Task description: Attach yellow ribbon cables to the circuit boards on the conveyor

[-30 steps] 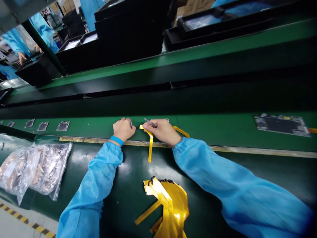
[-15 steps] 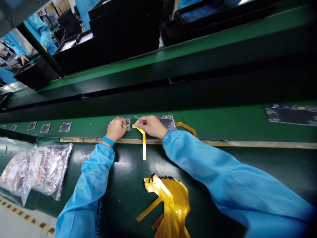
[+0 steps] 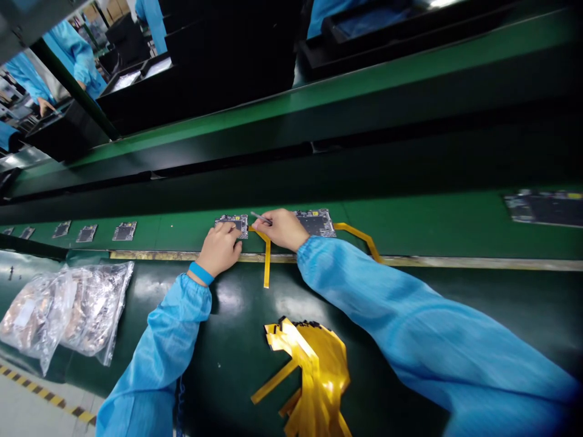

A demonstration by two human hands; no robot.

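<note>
Circuit board (image 3: 232, 225) beneath the left hand (image 3: 219, 249), lying on a raised green ledge (image 3: 182, 238). Left fingers (image 3: 230, 233) slightly apart, flat across the board's top face, with no visible clamping. Right hand (image 3: 281, 230) just beside the left, its fingers (image 3: 268, 220) pinched together on a slim metal tool (image 3: 259, 215), probably tweezers, though the tip appears too small to confirm. Tool tip near the right edge of the first board. Yellow film strip (image 3: 266, 261) running down from the ledge between the hands, its lower end on the dark green counter (image 3: 237, 364). Second circuit board (image 3: 315, 223) just right of the right hand, with a further yellow strip (image 3: 359, 238) trailing off to its right. Pile of yellow film strips (image 3: 310, 370) on the counter below the hands. Clear plastic bags (image 3: 95, 309) of shiny parts at the counter's left. Row of smaller boards (image 3: 124, 231) along the ledge to the left; larger board (image 3: 544, 207) at far right. Blue wristband (image 3: 201, 273) above the left hand; blue sleeves (image 3: 387, 303) on both arms. Black trays (image 3: 195, 79) and blue-gowned co-workers (image 3: 73, 54) beyond the ledge.
</note>
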